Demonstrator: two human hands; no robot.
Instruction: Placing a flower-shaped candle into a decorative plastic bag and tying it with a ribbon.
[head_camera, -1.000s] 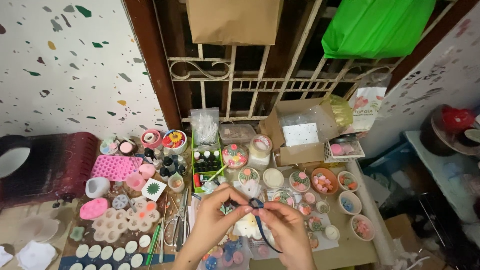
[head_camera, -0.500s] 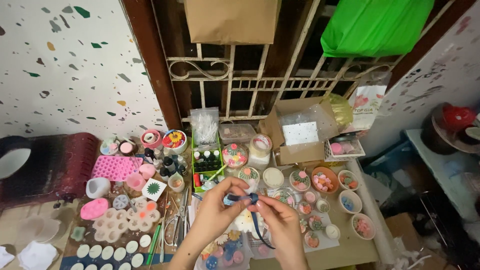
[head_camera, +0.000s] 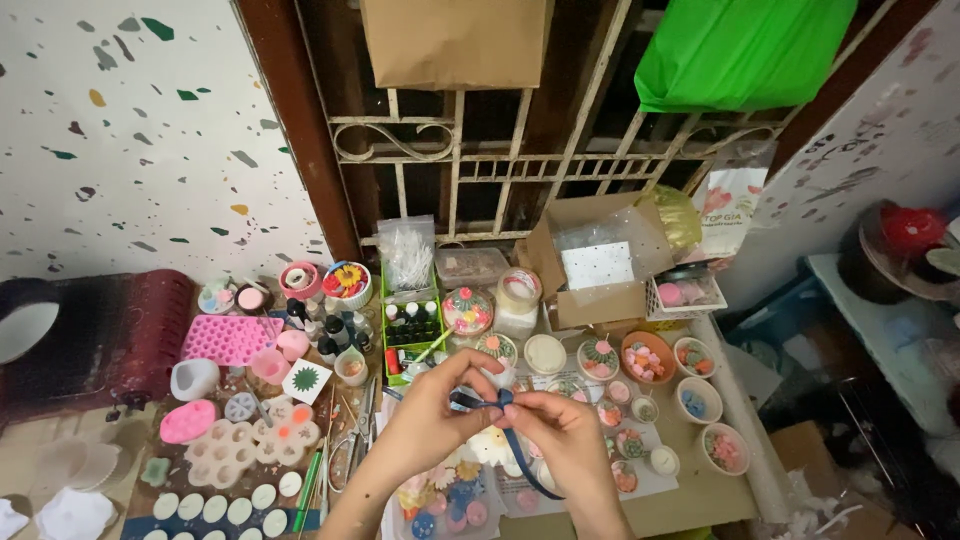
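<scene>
blue ribbon (head_camera: 497, 401) lying crosswise, tail (head_camera: 528, 473) hanging down

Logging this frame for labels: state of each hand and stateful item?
left hand: pinching the dark blue ribbon
right hand: pinching the ribbon, close beside the left
dark blue ribbon: looped between the fingers, tail hanging down
cardboard box: flaps open
scissors: lying flat on the table, untouched
</scene>
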